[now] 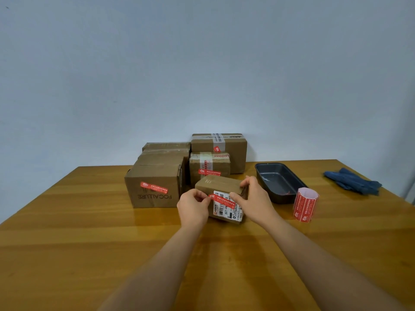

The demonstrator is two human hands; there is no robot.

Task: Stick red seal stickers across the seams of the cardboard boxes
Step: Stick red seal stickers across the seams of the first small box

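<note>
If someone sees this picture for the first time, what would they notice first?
Probably the two hands at the centre: the left hand pinches one end of a red sticker laid across the small box, which the right hand holds. Next, the sticker roll standing to the right, beside a dark tray.

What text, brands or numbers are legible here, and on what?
"FOCALLURE", upside down: large box.
"507-P", partly covered: white label on the small box.
Red seal sticker, sticker roll, printed tape on top rear box: too small to read.
</note>
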